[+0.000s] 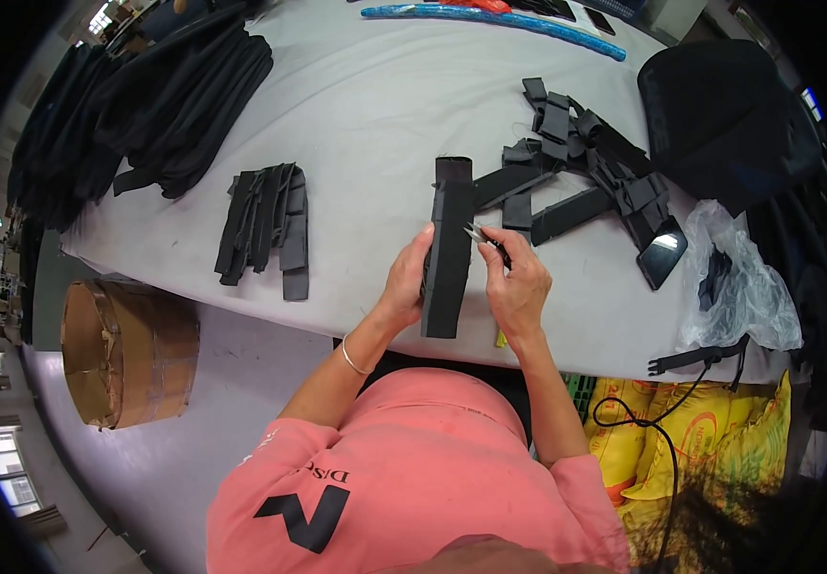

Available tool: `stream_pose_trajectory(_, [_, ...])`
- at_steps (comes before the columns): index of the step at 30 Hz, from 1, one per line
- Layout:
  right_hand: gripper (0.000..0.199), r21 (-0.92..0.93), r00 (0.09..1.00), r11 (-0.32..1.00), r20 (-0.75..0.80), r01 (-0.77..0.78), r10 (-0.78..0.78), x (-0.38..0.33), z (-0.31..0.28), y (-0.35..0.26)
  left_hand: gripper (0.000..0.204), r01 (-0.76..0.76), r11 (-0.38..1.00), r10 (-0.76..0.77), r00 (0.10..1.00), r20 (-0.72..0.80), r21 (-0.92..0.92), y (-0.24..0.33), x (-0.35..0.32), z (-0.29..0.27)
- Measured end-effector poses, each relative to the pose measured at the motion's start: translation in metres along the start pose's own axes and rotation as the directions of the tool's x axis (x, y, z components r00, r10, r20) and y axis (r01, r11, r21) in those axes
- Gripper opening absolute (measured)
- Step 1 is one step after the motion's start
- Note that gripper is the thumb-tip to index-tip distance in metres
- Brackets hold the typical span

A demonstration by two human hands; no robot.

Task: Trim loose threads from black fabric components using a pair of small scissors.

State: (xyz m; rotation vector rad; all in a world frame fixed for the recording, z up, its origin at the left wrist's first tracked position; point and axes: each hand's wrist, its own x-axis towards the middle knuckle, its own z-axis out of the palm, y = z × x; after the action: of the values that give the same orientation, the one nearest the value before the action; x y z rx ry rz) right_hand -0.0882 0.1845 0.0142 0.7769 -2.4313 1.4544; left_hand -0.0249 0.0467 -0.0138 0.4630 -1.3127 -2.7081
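Observation:
My left hand (pixel 404 279) is closed on the left edge of a black fabric strip (pixel 448 263), held upright over the near part of the table. Small metal-tipped thread snips (pixel 476 233) are gripped in my right hand (pixel 518 284), their points close to the strip's right edge. Just beyond lies a loose heap of similar black strips (pixel 555 124), some reaching behind the strip I hold. Another bunch of black strips (pixel 265 225) rests to the left of my hands.
Folded black fabric (pixel 174 100) is piled far left, and a large black bundle (pixel 719 120) sits at right. Near it are a shiny dark device (pixel 662 253) and a clear plastic bag (pixel 740 287). A cardboard drum (pixel 150 359) and yellow sacks (pixel 691 430) stand below the table.

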Motion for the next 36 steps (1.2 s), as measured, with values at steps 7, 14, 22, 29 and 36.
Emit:
stream_pose_trajectory(7, [0.009,0.014,0.996,1.0,-0.086,-0.017,0.019,-0.005,0.007,0.009,0.045,0.031,1.0,-0.031,0.999,-0.021,-0.004,0.0,-0.007,0.002])
stream_pose_trajectory(14, [0.01,0.405,0.957,0.868,0.15,-0.288,0.247,-0.004,-0.015,0.008,0.041,0.041,0.999,-0.042,0.997,-0.069,-0.01,0.007,-0.006,-0.006])
stream_pose_trajectory(22, [0.012,0.213,0.934,0.974,0.358,-0.078,-0.003,-0.024,-0.01,-0.014,0.037,-0.03,0.986,0.022,0.998,-0.054,-0.167,0.006,0.002,-0.005])
stream_pose_trajectory(29, [0.012,0.167,0.944,0.985,0.33,-0.047,-0.011,-0.025,-0.008,-0.016,0.04,-0.034,0.992,0.035,0.999,0.006,-0.122,0.005,0.002,-0.007])
stream_pose_trajectory(36, [0.012,0.163,0.949,0.983,0.314,-0.09,0.035,-0.025,-0.008,-0.022,0.041,-0.02,0.997,0.021,1.0,0.009,-0.075,0.006,-0.001,-0.007])
